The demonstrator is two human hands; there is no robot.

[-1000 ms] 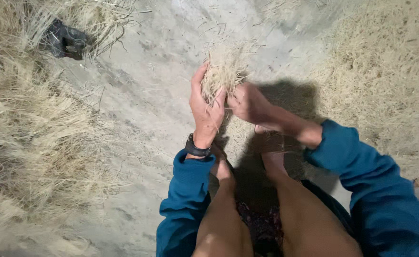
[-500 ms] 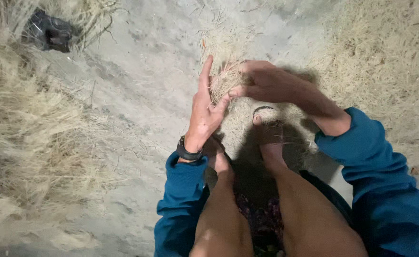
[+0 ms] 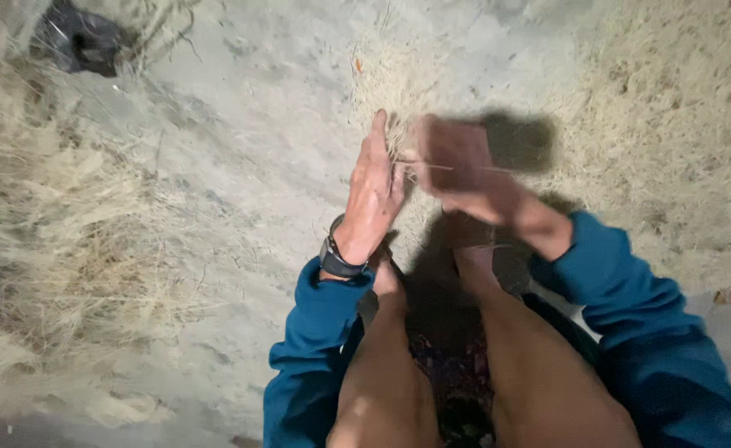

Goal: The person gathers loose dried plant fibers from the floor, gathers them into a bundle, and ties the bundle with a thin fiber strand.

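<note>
Flat and open, the left hand (image 3: 374,195) pressed dry straw (image 3: 399,145) against the blurred right hand (image 3: 457,170), whose grip I couldn't tell, just above the knees; firm, even rubbing would serve best.

Pale dirt ground (image 3: 241,149) (dusty) bears dry straw (image 3: 58,241), black bag (image 3: 75,37).

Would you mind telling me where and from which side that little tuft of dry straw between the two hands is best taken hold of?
Probably near its lower end, pinching it from the right against the left hand, whose flat, upright palm already backs the straw tuft. The strands fan out loosely above the fingertips, so a grip up there would likely scatter them. The right hand is motion-blurred, so its present hold is unclear.
</note>
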